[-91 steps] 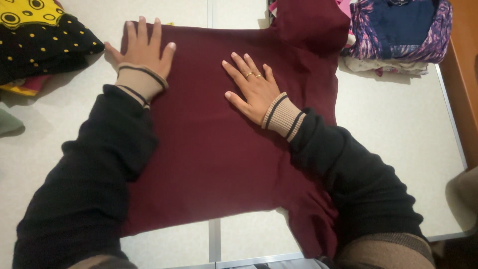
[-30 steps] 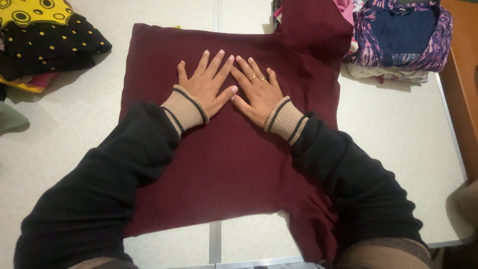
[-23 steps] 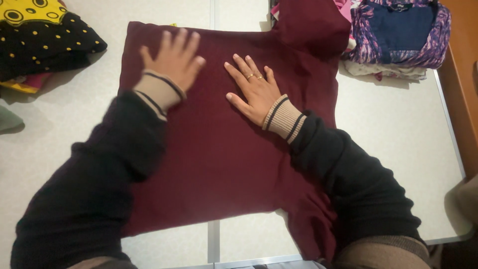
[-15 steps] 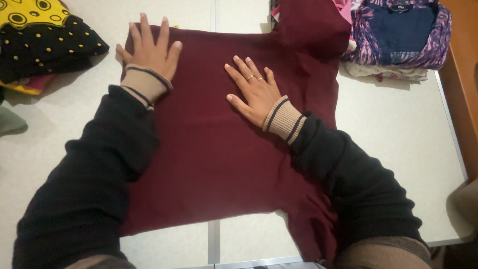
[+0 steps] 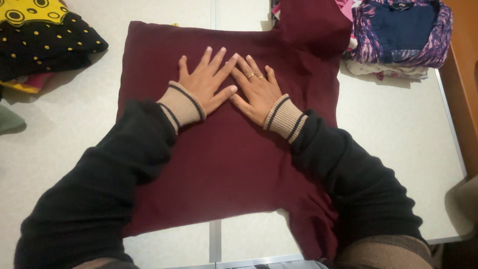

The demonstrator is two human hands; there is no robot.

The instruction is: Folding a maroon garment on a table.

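Spread garment (image 5: 224, 164) lies mid-table (image 5: 398, 134), one sleeve running far right, another near right. Left hand (image 5: 206, 84) and right hand (image 5: 256, 89) lie flat on its far half, side by side, fingertips touching. Spotted clothes pile (image 5: 45, 40) far left; folded stack (image 5: 398, 35) far right.

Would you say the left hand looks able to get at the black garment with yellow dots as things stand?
Probably yes. The left hand lies flat on the maroon garment, holding nothing, and only bare table shows between it and the dotted black garment.
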